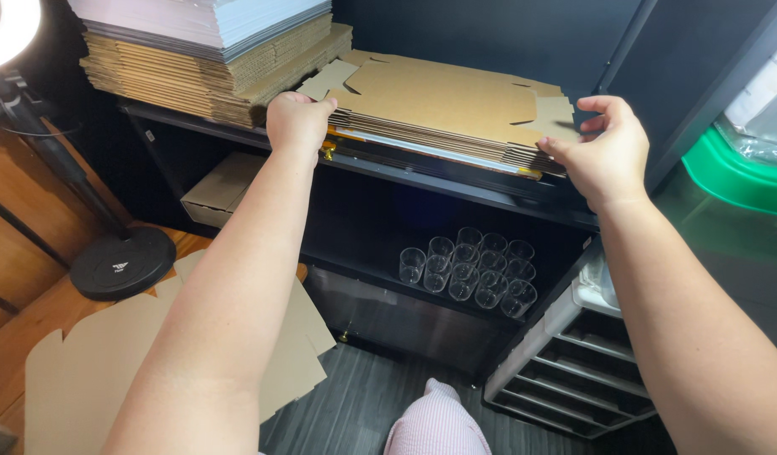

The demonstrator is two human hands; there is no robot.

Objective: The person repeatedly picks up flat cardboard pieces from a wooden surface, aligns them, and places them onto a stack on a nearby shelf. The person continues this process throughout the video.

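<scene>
A stack of flat, die-cut brown cardboard sheets [443, 97] lies on the top of a black shelf unit [456, 187]. My left hand [297, 120] grips the stack's left front corner, fingers curled over the top sheet. At the right front corner my right hand [606, 152] pinches the top sheets between thumb and fingers. Both arms reach forward from the bottom of the view.
A taller pile of cardboard topped by white sheets [211, 50] stands at the back left. Several clear glasses [471, 267] sit on a lower shelf. A flat cardboard sheet [93, 371] lies on the floor at left, next to a round black lamp base [123, 263]. A green tub [734, 173] is at right.
</scene>
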